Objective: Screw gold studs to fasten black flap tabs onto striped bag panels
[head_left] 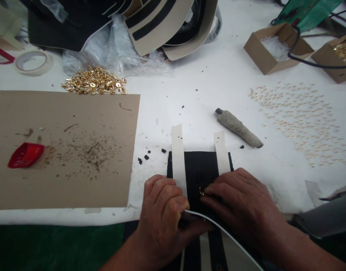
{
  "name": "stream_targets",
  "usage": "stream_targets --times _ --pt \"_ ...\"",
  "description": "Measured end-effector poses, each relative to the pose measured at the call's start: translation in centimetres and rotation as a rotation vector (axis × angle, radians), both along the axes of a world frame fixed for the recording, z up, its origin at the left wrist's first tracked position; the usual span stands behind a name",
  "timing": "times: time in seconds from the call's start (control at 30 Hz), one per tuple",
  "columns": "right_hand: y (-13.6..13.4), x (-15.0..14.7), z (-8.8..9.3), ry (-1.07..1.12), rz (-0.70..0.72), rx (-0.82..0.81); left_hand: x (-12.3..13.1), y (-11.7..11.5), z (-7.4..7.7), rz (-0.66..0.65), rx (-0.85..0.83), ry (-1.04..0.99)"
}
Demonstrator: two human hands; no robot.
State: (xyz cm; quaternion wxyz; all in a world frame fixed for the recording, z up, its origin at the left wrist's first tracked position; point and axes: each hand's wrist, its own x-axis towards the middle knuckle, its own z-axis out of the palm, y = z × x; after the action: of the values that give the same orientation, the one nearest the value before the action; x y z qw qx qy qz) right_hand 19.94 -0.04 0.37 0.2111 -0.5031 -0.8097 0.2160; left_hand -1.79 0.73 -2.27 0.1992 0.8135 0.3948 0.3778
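Note:
A black panel (199,165) with two cream strips (178,150) lies near the table's front edge, its nearer part curled up to show a pale rim. My left hand (164,214) is closed on that raised edge, the thumb reaching underneath. With thumb and forefinger, my right hand (240,203) pinches a small gold metal fitting (201,191) against the black surface between the strips. The fingertips partly cover the fitting. Behind the panel lies a tool with a cloth-wrapped handle (239,128).
At the left is a brown board (111,113) with a red holder (25,155) and dark crumbs. A pile of gold fittings (95,81) lies behind it, near a tape roll (33,62). Rows of tiny gold pieces (305,120) and cardboard boxes (270,67) are at the right.

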Motion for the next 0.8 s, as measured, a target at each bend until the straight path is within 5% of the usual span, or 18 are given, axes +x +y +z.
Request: stream_targets --times 0.8 --pt "0.11 0.03 0.13 -0.01 0.008 -0.06 -0.49 0.03 -0.59 -0.004 -0.019 0.036"
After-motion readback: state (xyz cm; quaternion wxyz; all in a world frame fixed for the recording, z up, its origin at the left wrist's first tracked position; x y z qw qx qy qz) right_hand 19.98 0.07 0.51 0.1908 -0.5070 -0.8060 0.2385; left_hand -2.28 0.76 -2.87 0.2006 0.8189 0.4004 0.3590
